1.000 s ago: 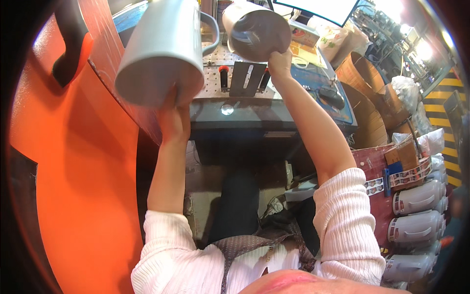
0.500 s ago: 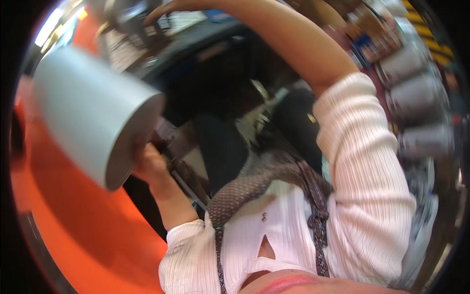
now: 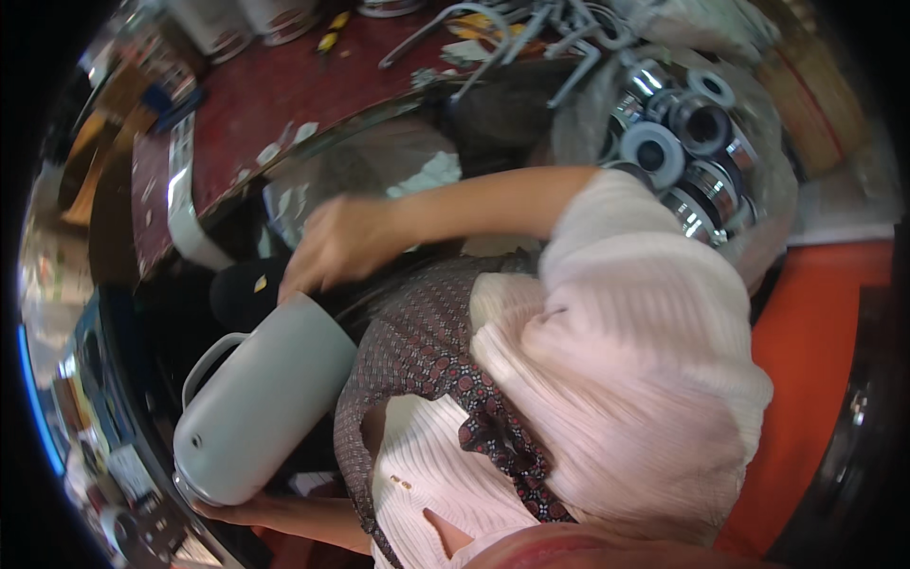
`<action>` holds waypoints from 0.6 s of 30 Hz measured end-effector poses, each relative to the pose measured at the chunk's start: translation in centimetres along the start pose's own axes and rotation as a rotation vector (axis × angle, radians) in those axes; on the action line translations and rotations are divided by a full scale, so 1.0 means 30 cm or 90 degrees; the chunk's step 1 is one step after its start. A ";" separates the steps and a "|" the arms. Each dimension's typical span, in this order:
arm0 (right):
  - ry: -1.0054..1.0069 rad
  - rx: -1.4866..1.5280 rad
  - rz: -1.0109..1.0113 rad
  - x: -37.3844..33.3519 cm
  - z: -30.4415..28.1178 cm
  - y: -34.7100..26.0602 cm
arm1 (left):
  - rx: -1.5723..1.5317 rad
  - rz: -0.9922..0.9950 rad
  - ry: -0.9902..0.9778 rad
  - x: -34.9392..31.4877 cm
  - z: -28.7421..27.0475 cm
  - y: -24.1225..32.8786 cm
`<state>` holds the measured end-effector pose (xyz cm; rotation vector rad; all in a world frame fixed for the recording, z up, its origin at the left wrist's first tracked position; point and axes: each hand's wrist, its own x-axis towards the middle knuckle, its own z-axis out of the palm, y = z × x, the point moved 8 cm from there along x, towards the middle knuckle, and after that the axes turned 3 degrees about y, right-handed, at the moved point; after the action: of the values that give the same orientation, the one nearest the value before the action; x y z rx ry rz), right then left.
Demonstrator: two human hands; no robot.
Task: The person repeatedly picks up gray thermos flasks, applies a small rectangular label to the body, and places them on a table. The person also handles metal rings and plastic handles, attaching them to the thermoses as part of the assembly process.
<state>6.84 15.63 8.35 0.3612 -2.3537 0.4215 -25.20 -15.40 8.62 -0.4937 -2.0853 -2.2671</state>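
Observation:
A pale grey-green thermos jug (image 3: 270,398) lies slantwise across the lower left, its curved handle (image 3: 210,365) on the upper side. Near its shiny lower end, a small dark round spot marks the wall. My left hand (image 3: 237,510) holds that end from below, with most of the fingers hidden behind the jug. At the opposite end is my right hand (image 3: 336,245), its fingers pointing down close to the jug's edge. Motion smears those fingers, so I cannot tell whether they touch the jug or hold something small.
Ahead stands a dark red table (image 3: 275,104) with several loose grey handles (image 3: 531,33) and a yellow-and-black tool (image 3: 332,33). A clear plastic bag (image 3: 773,199) of grey and chrome ring-shaped parts is at the right. An orange surface (image 3: 806,370) lies beyond my right sleeve.
My view has swung right, from the cluttered bench to the red table. My right hand has come back from the bench to the jug, which now shows its handle and points its shiny end toward me.

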 end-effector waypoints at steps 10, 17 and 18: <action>-0.557 -0.469 1.181 -1.487 -1.149 0.024 | -0.066 -0.062 -0.031 0.221 0.231 -0.053; -0.382 -0.571 1.053 -1.000 -1.375 0.253 | -0.131 -0.084 0.019 0.188 0.138 -0.116; -0.309 -0.451 0.938 -0.827 -1.323 0.300 | -0.148 -0.097 0.029 0.156 0.141 -0.143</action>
<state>44.90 42.94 17.10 -1.8386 -2.6075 0.0715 -29.71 -9.89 5.87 -0.2941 -1.9100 -2.5962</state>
